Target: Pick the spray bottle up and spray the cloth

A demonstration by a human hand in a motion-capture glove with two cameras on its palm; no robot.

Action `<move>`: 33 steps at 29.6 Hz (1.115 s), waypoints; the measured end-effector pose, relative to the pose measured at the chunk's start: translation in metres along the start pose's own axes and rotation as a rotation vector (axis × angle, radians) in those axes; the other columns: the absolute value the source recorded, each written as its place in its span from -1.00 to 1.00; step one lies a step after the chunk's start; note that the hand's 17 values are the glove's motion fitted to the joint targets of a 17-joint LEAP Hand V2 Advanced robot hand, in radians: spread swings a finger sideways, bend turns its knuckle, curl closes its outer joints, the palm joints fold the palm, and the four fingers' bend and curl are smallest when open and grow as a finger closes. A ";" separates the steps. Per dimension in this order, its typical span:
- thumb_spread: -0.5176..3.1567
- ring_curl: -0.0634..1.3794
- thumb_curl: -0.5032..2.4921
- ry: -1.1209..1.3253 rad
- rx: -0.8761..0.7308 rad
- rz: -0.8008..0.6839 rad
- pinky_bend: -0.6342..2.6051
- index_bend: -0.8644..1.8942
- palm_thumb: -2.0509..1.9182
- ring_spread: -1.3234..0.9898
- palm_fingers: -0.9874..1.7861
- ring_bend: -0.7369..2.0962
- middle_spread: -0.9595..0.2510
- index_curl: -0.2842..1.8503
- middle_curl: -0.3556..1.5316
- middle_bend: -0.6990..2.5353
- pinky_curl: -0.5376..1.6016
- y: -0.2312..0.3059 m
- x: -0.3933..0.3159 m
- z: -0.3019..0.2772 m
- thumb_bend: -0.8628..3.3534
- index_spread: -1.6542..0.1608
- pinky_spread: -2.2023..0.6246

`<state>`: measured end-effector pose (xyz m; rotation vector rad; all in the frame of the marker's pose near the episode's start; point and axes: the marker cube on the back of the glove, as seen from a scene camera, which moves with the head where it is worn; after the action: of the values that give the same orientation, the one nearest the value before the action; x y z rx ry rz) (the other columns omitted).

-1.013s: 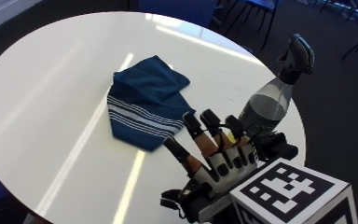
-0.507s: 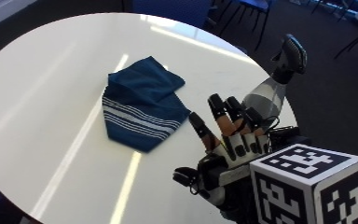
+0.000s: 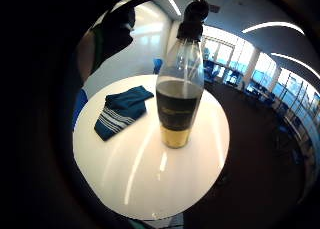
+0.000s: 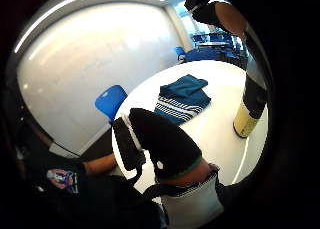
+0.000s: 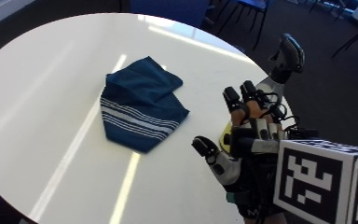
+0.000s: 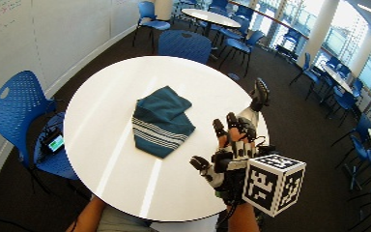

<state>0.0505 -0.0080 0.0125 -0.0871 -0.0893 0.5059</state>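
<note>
On the round white table (image 5: 55,93), an open-fingered hand (image 5: 244,135) nears the spray bottle (image 3: 179,89).

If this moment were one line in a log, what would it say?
stage: reaching | right hand: open, near spray bottle, not gripping | cloth: folded on table

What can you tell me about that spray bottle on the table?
The spray bottle stands upright on the white round table, near its edge, apart from the blue striped cloth. It looks like clear plastic with a black trigger head, a dark band round its middle and yellowish liquid at the bottom. The gloved right hand is open just in front of it; whether the fingers touch it cannot be seen.
</note>
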 end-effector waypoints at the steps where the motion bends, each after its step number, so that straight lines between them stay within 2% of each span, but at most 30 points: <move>1: -0.11 -0.51 -0.50 -0.021 0.018 0.024 -0.49 -0.25 0.16 0.04 0.13 -0.31 0.33 -0.40 -0.32 -0.45 -0.22 -0.003 0.000 -0.007 -0.60 0.30 0.68; 9: -0.11 -0.49 -0.50 -0.120 0.025 0.164 -0.50 -0.25 0.16 0.06 0.13 -0.30 0.36 -0.41 -0.31 -0.45 -0.22 -0.015 0.008 -0.023 -0.60 0.31 0.68; 18: -0.11 -0.47 -0.50 -0.107 -0.035 0.309 -0.50 -0.26 0.15 0.09 0.19 -0.26 0.42 -0.42 -0.29 -0.45 -0.23 -0.018 0.031 0.004 -0.60 0.35 0.69; 23: -0.11 -0.46 -0.50 -0.131 -0.001 0.358 -0.50 -0.25 0.15 0.09 0.23 -0.24 0.45 -0.41 -0.28 -0.45 -0.23 -0.040 0.020 -0.014 -0.60 0.40 0.68; 33: -0.11 -0.43 -0.49 -0.160 -0.057 0.426 -0.49 -0.29 0.16 0.10 0.22 -0.23 0.46 -0.43 -0.27 -0.45 -0.21 -0.075 0.021 0.001 -0.60 0.44 0.67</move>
<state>0.1045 -0.0635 0.0231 -0.1224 -0.2445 0.9361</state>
